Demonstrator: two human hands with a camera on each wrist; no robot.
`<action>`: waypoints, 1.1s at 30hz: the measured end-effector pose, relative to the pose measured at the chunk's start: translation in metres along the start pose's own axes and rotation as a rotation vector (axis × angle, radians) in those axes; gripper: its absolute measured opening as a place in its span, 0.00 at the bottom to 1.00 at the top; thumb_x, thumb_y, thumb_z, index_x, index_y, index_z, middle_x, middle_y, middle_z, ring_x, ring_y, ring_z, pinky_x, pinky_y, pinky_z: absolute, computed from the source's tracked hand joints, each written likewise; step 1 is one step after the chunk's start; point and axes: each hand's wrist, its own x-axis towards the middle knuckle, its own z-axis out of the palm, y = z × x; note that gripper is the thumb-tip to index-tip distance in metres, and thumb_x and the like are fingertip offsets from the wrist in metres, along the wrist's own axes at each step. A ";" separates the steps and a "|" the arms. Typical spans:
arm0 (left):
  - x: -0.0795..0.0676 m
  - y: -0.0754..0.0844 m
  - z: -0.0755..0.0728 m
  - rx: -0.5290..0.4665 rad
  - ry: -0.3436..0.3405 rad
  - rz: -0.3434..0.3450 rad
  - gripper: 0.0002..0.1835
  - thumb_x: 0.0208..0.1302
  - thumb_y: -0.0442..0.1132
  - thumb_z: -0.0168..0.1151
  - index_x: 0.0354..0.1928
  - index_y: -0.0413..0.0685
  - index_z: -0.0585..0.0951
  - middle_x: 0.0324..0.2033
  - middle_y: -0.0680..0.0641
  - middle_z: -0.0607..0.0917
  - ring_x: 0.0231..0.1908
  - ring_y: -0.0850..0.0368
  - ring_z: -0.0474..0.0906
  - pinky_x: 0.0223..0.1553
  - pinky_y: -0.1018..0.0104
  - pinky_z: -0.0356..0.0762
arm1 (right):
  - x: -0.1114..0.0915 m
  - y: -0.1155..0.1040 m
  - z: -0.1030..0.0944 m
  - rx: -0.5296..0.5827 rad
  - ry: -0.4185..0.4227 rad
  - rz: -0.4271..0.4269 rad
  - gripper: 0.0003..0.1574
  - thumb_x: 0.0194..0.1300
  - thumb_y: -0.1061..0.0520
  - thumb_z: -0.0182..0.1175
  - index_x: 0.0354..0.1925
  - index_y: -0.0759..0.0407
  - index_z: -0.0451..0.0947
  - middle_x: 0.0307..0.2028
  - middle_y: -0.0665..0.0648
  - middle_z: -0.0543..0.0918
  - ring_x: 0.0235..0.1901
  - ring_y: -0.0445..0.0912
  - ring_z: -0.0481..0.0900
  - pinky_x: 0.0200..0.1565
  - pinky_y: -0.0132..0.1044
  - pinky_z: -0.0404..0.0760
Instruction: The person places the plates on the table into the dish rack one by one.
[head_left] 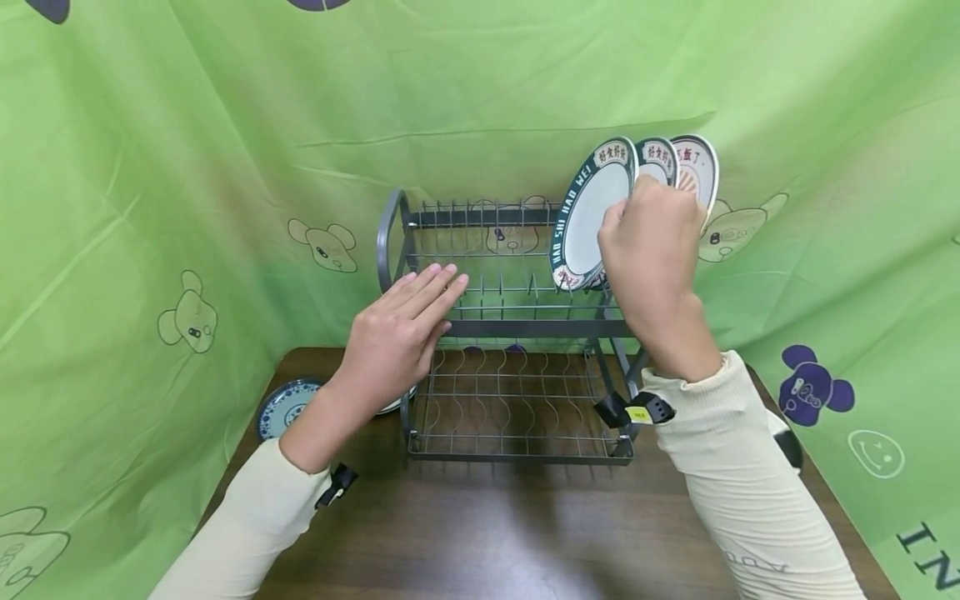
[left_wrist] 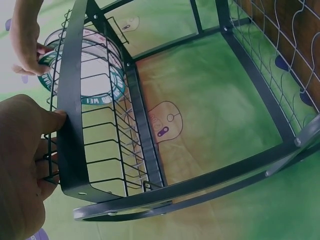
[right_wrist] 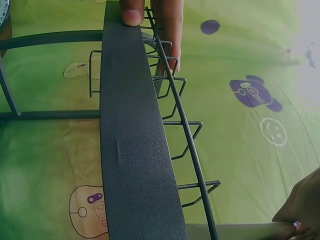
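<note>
A two-tier dark grey dish rack (head_left: 525,329) stands on the table. My left hand (head_left: 397,325) clasps the left part of its upper front rail, thumb on the rail's face and fingers over the wires behind it. My right hand (head_left: 656,258) grips a green-rimmed plate (head_left: 592,212) by its upper right edge, at the right end of the upper tier. The plate is upright and slightly tilted, its lower edge at the wires. Behind it stand a second green-rimmed plate (head_left: 657,158) and a pale plate with red lettering (head_left: 696,171), both partly hidden by the hand.
A blue-patterned plate (head_left: 281,408) lies on the table (head_left: 480,525) left of the rack. Another white plate's rim (head_left: 393,404) shows beside the left forearm. At the right, a black-and-white item (head_left: 786,442) is mostly covered by the sleeve. Green printed cloth (head_left: 480,83) hangs around the table.
</note>
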 end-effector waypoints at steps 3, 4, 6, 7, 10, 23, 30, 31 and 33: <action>-0.001 0.000 -0.001 0.003 -0.007 -0.003 0.29 0.72 0.38 0.64 0.73 0.49 0.72 0.71 0.47 0.75 0.71 0.52 0.73 0.77 0.57 0.66 | 0.000 0.001 0.000 0.013 -0.022 0.038 0.14 0.63 0.71 0.45 0.28 0.76 0.76 0.23 0.76 0.78 0.25 0.65 0.74 0.34 0.61 0.80; -0.001 0.000 -0.001 0.004 -0.009 -0.004 0.29 0.72 0.38 0.63 0.73 0.49 0.72 0.71 0.47 0.75 0.71 0.52 0.73 0.77 0.58 0.66 | 0.000 0.001 -0.001 0.017 -0.030 0.054 0.14 0.65 0.71 0.46 0.31 0.78 0.78 0.24 0.77 0.79 0.27 0.66 0.76 0.36 0.62 0.80; -0.001 0.000 -0.001 0.006 -0.010 -0.004 0.29 0.73 0.39 0.62 0.74 0.49 0.72 0.71 0.47 0.75 0.71 0.52 0.72 0.77 0.58 0.65 | 0.000 0.000 -0.002 0.021 -0.049 0.089 0.15 0.67 0.69 0.48 0.38 0.81 0.78 0.28 0.79 0.81 0.31 0.71 0.79 0.41 0.64 0.81; -0.002 -0.001 -0.001 0.006 -0.007 -0.003 0.29 0.73 0.39 0.62 0.74 0.49 0.72 0.71 0.47 0.75 0.71 0.52 0.72 0.77 0.58 0.65 | 0.000 0.000 -0.003 0.025 -0.060 0.108 0.15 0.69 0.68 0.49 0.41 0.81 0.78 0.30 0.80 0.82 0.33 0.73 0.81 0.43 0.65 0.82; -0.002 -0.001 0.000 0.004 -0.001 -0.001 0.29 0.72 0.39 0.63 0.73 0.49 0.72 0.71 0.47 0.76 0.71 0.52 0.73 0.77 0.58 0.65 | 0.001 -0.001 -0.005 0.016 -0.096 0.148 0.16 0.71 0.66 0.53 0.48 0.81 0.75 0.36 0.81 0.82 0.40 0.77 0.82 0.48 0.66 0.82; -0.002 -0.002 -0.001 -0.006 0.001 -0.008 0.29 0.72 0.39 0.63 0.74 0.49 0.72 0.70 0.47 0.76 0.71 0.52 0.73 0.77 0.58 0.66 | 0.004 -0.006 -0.022 -0.024 -0.302 0.152 0.26 0.79 0.54 0.52 0.48 0.81 0.77 0.36 0.78 0.83 0.40 0.73 0.81 0.50 0.66 0.81; -0.004 -0.003 -0.003 -0.001 -0.005 -0.011 0.30 0.71 0.38 0.65 0.74 0.50 0.72 0.70 0.47 0.76 0.71 0.52 0.73 0.77 0.57 0.66 | -0.006 -0.008 -0.025 -0.003 -0.298 0.154 0.27 0.78 0.52 0.55 0.53 0.78 0.77 0.40 0.79 0.83 0.43 0.74 0.80 0.59 0.69 0.73; -0.005 -0.003 -0.003 0.000 -0.004 -0.011 0.30 0.71 0.38 0.65 0.74 0.50 0.72 0.70 0.47 0.76 0.71 0.52 0.73 0.77 0.57 0.67 | -0.008 -0.009 -0.026 0.009 -0.279 0.147 0.27 0.78 0.51 0.56 0.55 0.77 0.77 0.40 0.79 0.84 0.44 0.74 0.80 0.59 0.68 0.73; -0.005 -0.003 -0.003 0.000 -0.001 -0.011 0.30 0.71 0.38 0.65 0.74 0.50 0.72 0.70 0.47 0.76 0.71 0.52 0.73 0.76 0.57 0.67 | -0.014 -0.007 -0.029 0.038 -0.206 0.102 0.26 0.77 0.52 0.58 0.56 0.75 0.78 0.41 0.76 0.87 0.42 0.72 0.83 0.55 0.65 0.73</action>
